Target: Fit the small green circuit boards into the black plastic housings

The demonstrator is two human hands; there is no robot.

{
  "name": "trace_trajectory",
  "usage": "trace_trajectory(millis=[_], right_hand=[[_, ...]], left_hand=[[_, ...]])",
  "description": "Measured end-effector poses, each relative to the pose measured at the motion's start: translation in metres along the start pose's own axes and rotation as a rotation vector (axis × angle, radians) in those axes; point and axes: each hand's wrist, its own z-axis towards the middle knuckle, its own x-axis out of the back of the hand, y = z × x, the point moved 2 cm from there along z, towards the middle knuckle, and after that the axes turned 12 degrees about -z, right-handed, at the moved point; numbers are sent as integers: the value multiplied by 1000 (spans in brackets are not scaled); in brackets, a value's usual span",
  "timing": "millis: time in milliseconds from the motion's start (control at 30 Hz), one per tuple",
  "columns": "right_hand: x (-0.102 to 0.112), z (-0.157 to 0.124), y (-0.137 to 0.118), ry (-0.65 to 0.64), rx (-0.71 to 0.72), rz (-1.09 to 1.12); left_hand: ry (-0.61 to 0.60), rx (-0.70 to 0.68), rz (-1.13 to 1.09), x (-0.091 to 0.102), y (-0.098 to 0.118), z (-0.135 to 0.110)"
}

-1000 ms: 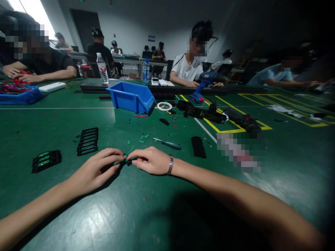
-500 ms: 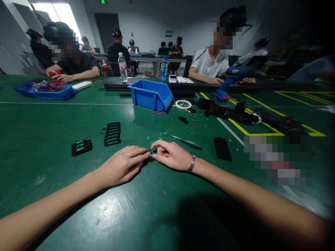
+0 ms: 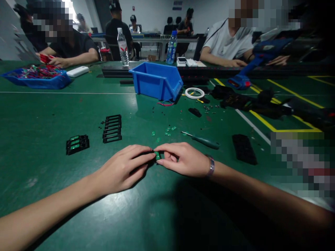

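My left hand (image 3: 128, 167) rests low over the table, its fingertips closed on the left side of a small black part that they mostly hide. From the other side, my right hand (image 3: 184, 158) pinches a small green circuit board (image 3: 157, 155) between thumb and index finger, against that black part. Several more green boards (image 3: 168, 134) lie loose just beyond the fingers. A screwdriver (image 3: 202, 141) with a dark green handle lies beyond my right hand. Left of my hands are a black holder (image 3: 77, 144) with green boards in it and a black slotted frame (image 3: 112, 128).
An open blue bin (image 3: 157, 83) stands ahead, with a white ring (image 3: 194, 93) beside it. A blue tray of wires (image 3: 36, 76) is far left. A cordless drill (image 3: 258, 62), black gear (image 3: 243, 99) and a black block (image 3: 244, 149) are right. Co-workers sit opposite.
The view has tipped down and shifted left. Both hands stay together at the small part, and the green board between the fingertips shows more plainly now.
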Motion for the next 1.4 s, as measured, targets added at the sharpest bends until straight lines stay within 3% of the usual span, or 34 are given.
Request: trace_trajectory(millis=[333,800,1400], right_hand=[[1,1,-3,-33,-73,-73],[3,-4,0,82,95,-13],[3,0,-3,-7,-87,-70]], left_hand=[[-98,40,42,1,1,0],[-101,73,-20,2,0,0],[-60,52,-39,1,-2,1]])
